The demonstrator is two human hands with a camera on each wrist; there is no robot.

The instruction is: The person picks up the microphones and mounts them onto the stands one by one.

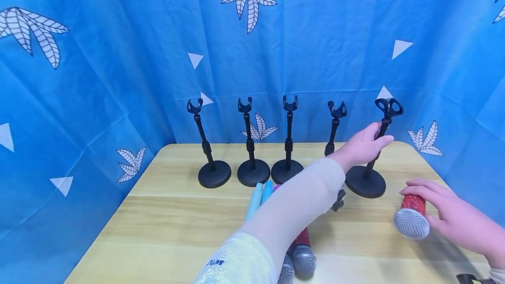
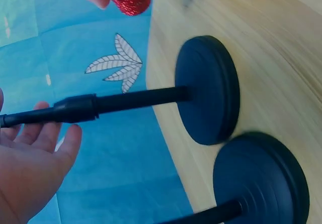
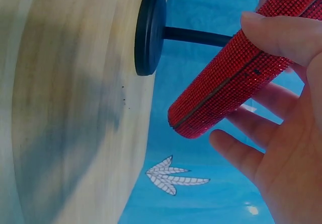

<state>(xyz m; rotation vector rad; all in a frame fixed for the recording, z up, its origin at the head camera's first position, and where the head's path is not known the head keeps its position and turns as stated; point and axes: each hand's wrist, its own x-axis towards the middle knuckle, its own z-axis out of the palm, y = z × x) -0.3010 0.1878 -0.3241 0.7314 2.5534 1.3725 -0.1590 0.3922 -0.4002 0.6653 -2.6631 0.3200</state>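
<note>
The thumb and fingers of your right hand (image 1: 449, 209) pinch a red microphone (image 1: 412, 214) off the surface (image 1: 158, 214). The fingers of your left hand (image 1: 363, 146) spread loosely about the pole of the rightmost stand (image 1: 366, 182); four more stands (image 1: 254, 172) line up leftward, and other microphones (image 1: 304, 260) lie partly hidden by your left sleeve (image 1: 292, 209).

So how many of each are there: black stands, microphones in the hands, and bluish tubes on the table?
Black stands: 5
Held red microphone: 1
Bluish tubes, partly hidden: 2
Total: 8
</note>
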